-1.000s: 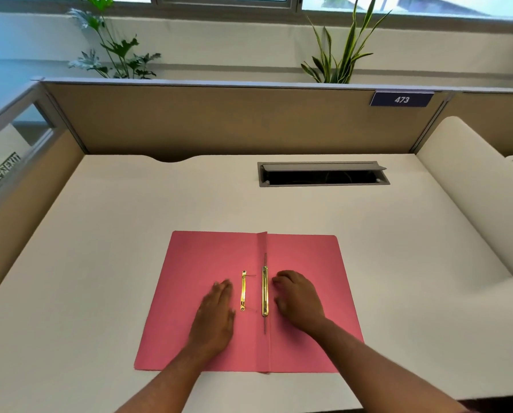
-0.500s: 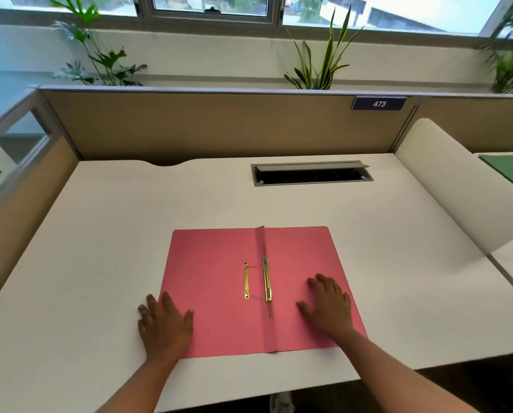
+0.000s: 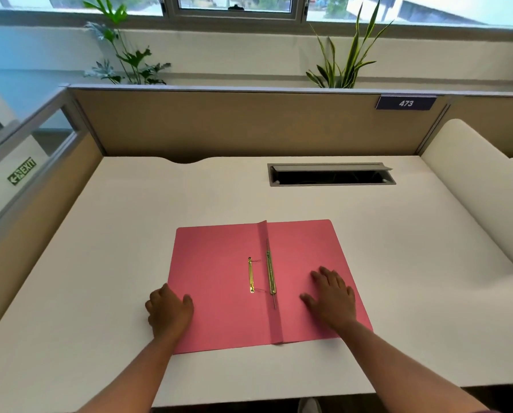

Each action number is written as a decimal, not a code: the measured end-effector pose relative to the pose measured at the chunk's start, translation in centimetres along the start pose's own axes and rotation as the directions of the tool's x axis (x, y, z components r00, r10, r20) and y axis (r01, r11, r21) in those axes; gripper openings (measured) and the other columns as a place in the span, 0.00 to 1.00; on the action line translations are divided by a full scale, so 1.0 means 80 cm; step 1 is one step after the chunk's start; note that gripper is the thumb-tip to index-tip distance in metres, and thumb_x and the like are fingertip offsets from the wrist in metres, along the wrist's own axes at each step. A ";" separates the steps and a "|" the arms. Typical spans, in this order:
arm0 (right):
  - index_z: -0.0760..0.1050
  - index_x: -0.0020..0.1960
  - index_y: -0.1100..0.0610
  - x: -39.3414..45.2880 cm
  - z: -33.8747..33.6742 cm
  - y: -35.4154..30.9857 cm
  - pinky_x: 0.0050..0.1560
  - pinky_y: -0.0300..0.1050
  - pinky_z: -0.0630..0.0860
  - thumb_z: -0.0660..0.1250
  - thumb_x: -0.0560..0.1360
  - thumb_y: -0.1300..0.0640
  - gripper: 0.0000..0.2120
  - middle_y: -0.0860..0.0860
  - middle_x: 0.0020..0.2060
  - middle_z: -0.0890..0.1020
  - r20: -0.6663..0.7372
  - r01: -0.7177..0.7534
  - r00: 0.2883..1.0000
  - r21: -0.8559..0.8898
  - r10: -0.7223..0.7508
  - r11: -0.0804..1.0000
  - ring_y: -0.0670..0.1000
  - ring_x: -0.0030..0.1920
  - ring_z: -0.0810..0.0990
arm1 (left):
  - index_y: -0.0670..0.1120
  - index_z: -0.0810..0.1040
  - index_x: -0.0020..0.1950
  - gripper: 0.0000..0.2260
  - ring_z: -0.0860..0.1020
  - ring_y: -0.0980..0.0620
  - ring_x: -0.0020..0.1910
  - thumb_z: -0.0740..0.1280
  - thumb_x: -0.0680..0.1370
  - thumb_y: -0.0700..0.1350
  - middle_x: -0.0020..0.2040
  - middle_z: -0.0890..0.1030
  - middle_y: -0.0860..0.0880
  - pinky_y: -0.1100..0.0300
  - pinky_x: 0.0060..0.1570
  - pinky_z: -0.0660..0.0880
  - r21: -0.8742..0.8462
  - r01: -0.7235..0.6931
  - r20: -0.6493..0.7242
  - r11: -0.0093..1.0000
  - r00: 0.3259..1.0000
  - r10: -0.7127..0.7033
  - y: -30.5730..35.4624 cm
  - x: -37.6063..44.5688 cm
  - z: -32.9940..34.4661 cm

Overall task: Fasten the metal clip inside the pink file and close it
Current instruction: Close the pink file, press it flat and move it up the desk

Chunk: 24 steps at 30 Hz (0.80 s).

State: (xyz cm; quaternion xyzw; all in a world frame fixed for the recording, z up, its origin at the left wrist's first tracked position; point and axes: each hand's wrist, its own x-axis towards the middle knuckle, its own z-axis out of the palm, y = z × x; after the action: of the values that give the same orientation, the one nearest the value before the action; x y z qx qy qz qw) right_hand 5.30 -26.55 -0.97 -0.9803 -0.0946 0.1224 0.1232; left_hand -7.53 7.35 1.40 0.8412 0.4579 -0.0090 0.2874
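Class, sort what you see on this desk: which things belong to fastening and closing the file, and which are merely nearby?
Belongs to the job:
open pink card file
loose brass clip bar
brass fastener strip at the fold
left hand
right hand

Just nearby:
grey cable hatch
number plate 473
two leafy plants

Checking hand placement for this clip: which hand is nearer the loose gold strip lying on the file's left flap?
Right, narrowly. The right hand lies flat past the spine; the left hand grips the flap's outer edge, farther from the gold strip.
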 end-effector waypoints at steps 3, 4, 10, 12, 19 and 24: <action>0.60 0.78 0.44 0.000 -0.001 0.004 0.76 0.64 0.60 0.61 0.76 0.32 0.35 0.46 0.81 0.60 0.004 0.006 1.000 -0.004 -0.006 1.000 0.55 0.81 0.56 | 0.39 0.66 0.72 0.27 0.65 0.34 0.68 0.69 0.76 0.46 0.69 0.69 0.35 0.38 0.63 0.68 -0.126 0.118 -0.004 0.985 0.993 -0.119 0.009 0.010 -0.005; 0.61 0.78 0.44 0.000 -0.002 0.007 0.75 0.64 0.62 0.62 0.75 0.33 0.35 0.46 0.80 0.61 0.001 0.005 1.000 -0.003 -0.005 1.000 0.55 0.80 0.57 | 0.39 0.66 0.73 0.27 0.65 0.33 0.69 0.69 0.77 0.46 0.70 0.69 0.35 0.39 0.64 0.68 -0.151 0.147 0.000 0.978 0.989 -0.148 0.009 0.013 -0.006; 0.66 0.74 0.48 0.006 -0.025 0.050 0.68 0.60 0.71 0.67 0.73 0.34 0.34 0.52 0.75 0.67 -0.069 -0.150 0.986 0.060 0.154 0.987 0.57 0.75 0.64 | 0.40 0.67 0.73 0.27 0.66 0.34 0.69 0.69 0.76 0.48 0.68 0.75 0.38 0.46 0.65 0.67 -0.306 0.233 0.056 0.923 0.972 -0.227 0.012 0.028 -0.009; 0.66 0.74 0.48 0.009 -0.032 0.063 0.67 0.60 0.71 0.67 0.72 0.35 0.35 0.53 0.74 0.67 -0.056 -0.189 0.980 0.069 0.193 0.980 0.58 0.74 0.65 | 0.39 0.72 0.70 0.24 0.71 0.35 0.65 0.69 0.77 0.47 0.64 0.78 0.37 0.47 0.64 0.69 -0.377 0.213 0.062 0.901 0.977 -0.205 0.013 0.032 -0.012; 0.71 0.72 0.56 0.027 -0.058 0.106 0.65 0.55 0.74 0.72 0.74 0.47 0.30 0.56 0.70 0.72 -0.007 -0.164 0.985 0.220 0.170 0.962 0.61 0.68 0.73 | 0.39 0.81 0.56 0.17 0.81 0.43 0.46 0.62 0.82 0.52 0.49 0.84 0.42 0.50 0.49 0.76 -0.649 0.143 0.205 0.747 0.979 -0.010 0.044 0.025 -0.051; 0.75 0.70 0.59 0.037 -0.066 0.120 0.63 0.52 0.76 0.73 0.76 0.54 0.24 0.57 0.66 0.75 -0.005 -0.137 0.989 0.371 0.149 0.919 0.57 0.62 0.80 | 0.45 0.80 0.57 0.27 0.84 0.41 0.45 0.52 0.81 0.63 0.49 0.86 0.41 0.47 0.45 0.78 -0.750 0.299 0.474 0.590 0.865 0.164 0.075 0.002 -0.087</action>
State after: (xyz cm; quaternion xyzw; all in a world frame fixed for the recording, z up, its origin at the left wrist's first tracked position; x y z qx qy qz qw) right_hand 11.02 -36.22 0.82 -0.9458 0.0039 0.1303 0.2976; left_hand -4.50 8.41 10.04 0.5683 0.3546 -0.0282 0.7420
